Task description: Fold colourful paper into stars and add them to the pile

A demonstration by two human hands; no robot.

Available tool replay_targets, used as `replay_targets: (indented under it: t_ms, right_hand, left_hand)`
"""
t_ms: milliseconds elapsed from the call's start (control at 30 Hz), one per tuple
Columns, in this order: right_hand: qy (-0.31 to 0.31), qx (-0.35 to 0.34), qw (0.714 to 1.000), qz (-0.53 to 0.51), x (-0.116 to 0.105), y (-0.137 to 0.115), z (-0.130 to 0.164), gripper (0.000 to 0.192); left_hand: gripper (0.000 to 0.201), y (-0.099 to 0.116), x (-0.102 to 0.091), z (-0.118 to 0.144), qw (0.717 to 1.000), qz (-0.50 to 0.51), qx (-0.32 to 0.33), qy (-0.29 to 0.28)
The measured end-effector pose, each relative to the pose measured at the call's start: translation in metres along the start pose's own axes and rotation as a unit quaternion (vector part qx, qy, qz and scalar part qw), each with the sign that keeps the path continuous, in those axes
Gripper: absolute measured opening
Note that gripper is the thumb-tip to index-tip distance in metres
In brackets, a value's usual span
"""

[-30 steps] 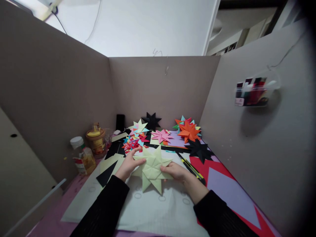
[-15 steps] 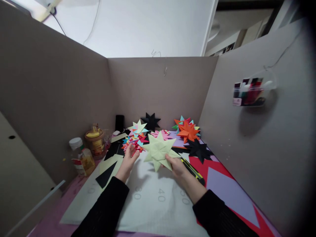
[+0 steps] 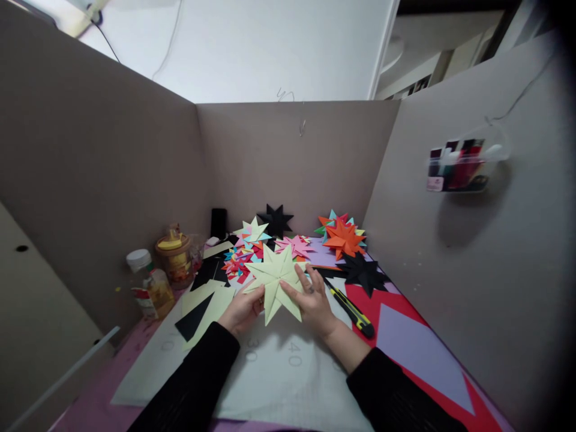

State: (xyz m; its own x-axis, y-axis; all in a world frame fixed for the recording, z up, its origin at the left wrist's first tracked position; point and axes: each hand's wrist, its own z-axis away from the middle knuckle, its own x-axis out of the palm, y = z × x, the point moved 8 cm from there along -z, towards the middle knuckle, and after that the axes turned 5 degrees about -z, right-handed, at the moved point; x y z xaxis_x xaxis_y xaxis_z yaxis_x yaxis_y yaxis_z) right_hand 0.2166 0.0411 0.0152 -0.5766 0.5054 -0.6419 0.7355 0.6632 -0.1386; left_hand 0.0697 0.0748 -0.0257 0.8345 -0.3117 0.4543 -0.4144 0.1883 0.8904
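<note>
Your pale green paper star (image 3: 273, 281) lies near the far edge of the white cutting mat (image 3: 279, 384), its upper points overlapping the heap of multicoloured paper stars (image 3: 243, 258) behind it. Your left hand (image 3: 245, 309) has thumb and fingers closed on the star's lower-left points. Your right hand (image 3: 312, 303) rests fingers spread and flat, fingertips on the star's right side, pressing and grasping nothing.

Handling, as a judgement: folded paper, very light, stiff only along the creases. The points will crush or bend if pinched hard at the tips. Take it near the centre or low on a point where layers stack. The interlocked folds may slip apart if you pull on opposite points.

Edges and room:
- Yellow-and-black utility knife (image 3: 348, 306) lies just beside your right hand, on the mat's right margin. Whether its blade is out cannot be told.
- Black paper star (image 3: 362, 271) and orange paper star (image 3: 344, 239) sit beyond the knife, near the right partition (image 3: 450, 252).
- Loose black and pale green paper offcuts (image 3: 202, 300) lie just left of your left hand.
- Small bottle with white cap (image 3: 146, 285) and a jar with yellow lid (image 3: 173, 258) stand against the left wall, well apart from the star.
- Open mat lies toward you, between your sleeves.
</note>
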Motion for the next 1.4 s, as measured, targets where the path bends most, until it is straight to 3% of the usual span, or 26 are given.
replay_targets:
  t_ms: [100,167,233,333,400,433,633,833,1100,1300,1400]
  right_hand:
    - [0.099,0.104,0.987,-0.074,-0.010,0.025,0.002,0.064]
    - [0.149,0.200,0.947,-0.203,-0.008,0.049,0.007,0.060]
    - [0.152,0.296,0.863,-0.381,0.007,0.068,0.012,0.057]
    - [0.123,0.390,0.701,-0.585,0.032,0.074,0.016,0.057]
    - [0.101,0.415,0.632,-0.647,0.040,0.068,0.017,0.055]
    - [0.082,0.418,0.616,-0.663,0.042,0.064,0.016,0.053]
    - [-0.074,0.425,0.623,-0.652,0.062,0.047,0.023,0.037]
    - [-0.031,0.437,0.620,-0.651,0.062,0.050,0.023,0.038]
    - [-0.061,0.411,0.590,-0.692,0.062,0.031,0.020,0.043]
    - [-0.021,0.421,0.633,-0.650,0.063,0.034,0.022,0.047]
    - [-0.019,0.430,0.639,-0.638,0.064,0.034,0.024,0.050]
  left_hand:
    - [0.029,0.003,-0.008,-0.003,0.999,0.022,0.006,0.040]
    - [0.022,0.003,-0.014,-0.005,0.997,0.032,0.005,0.067]
    - [0.017,0.003,-0.017,-0.006,0.996,0.039,0.001,0.085]
    - [0.013,0.002,-0.021,-0.007,0.994,0.042,-0.004,0.100]
    - [0.014,0.000,-0.022,-0.006,0.994,0.032,-0.006,0.102]
    - [0.015,-0.001,-0.022,-0.006,0.995,0.025,-0.008,0.099]
    - [0.034,-0.004,-0.011,-0.001,0.996,-0.049,-0.051,0.051]
    - [0.043,0.014,-0.005,-0.003,0.992,-0.112,0.060,0.030]
    - [0.049,0.011,-0.018,-0.006,0.980,-0.145,0.084,0.102]
    - [0.050,0.015,-0.017,-0.005,0.967,-0.194,0.118,0.118]
    - [0.051,0.015,-0.019,-0.005,0.965,-0.198,0.117,0.127]
